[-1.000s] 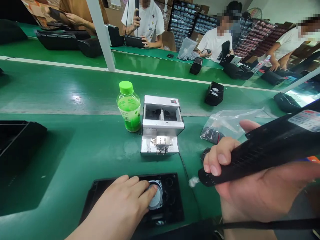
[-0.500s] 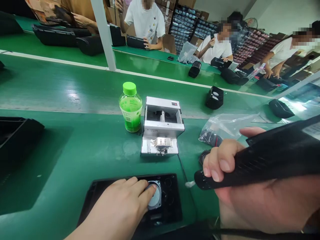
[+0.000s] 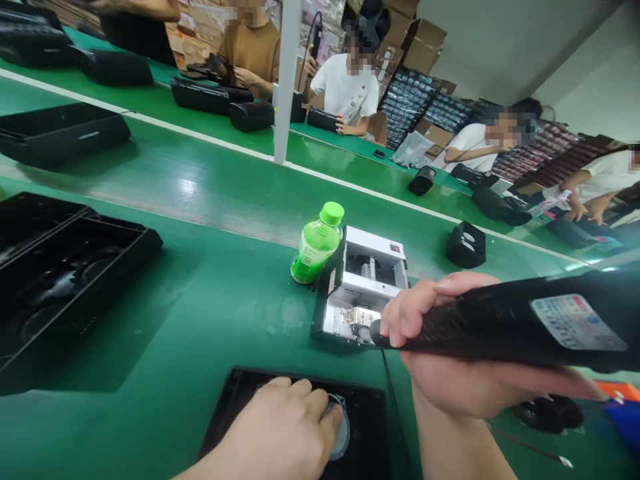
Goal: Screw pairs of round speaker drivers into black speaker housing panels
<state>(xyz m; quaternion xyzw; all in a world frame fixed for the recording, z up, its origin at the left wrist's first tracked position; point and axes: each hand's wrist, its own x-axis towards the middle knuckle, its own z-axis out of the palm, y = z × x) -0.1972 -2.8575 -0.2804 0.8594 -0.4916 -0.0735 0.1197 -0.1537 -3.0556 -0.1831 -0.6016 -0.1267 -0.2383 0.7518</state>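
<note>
My right hand (image 3: 460, 383) is wrapped around a black electric screwdriver (image 3: 480, 320) with a label on its side. The screwdriver's front end is by the metal outlet of a silver screw feeder (image 3: 373, 241); the bit is hard to make out there. Low in the view, my left hand (image 3: 285, 427) has its fingers curled over a round grey speaker driver (image 3: 343, 437), which sits in a black panel (image 3: 370, 410) lying on the green bench. Those fingers hide part of the driver.
A green-capped bottle (image 3: 315, 250) stands left of the feeder. An open black speaker housing (image 3: 115, 267) lies at left. Behind runs a green conveyor (image 3: 200, 193) carrying black speakers (image 3: 467, 245). A white post (image 3: 287, 80) rises beyond it, with several co-workers opposite. Dark round parts (image 3: 547, 413) lie at lower right.
The view has swung left, so things sit farther right. My right hand has brought the screwdriver to the feeder's outlet. My left hand stays on the speaker driver.
</note>
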